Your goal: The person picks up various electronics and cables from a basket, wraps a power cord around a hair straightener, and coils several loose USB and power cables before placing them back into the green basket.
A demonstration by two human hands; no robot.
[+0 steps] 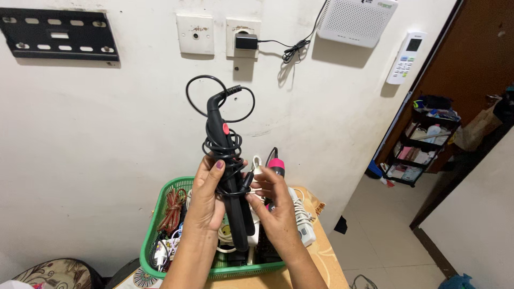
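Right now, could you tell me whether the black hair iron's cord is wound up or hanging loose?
Mostly wound: the cord coils around the hair iron in the left hand, one loop free above.

Matt black plastic forms the hair straightener (227, 176), its rubbery cord (219, 101) looped at twelve o'clock, above a glossy green plastic basket (160, 214) on smooth wood-look tabletop (326, 262).

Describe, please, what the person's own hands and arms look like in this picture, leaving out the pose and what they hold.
Both forearms are bare, with no sleeves, watch or bracelet in view. The left hand has dark purple polish on its thumbnail. The right hand shows no ring or glove; its nails cannot be made out.
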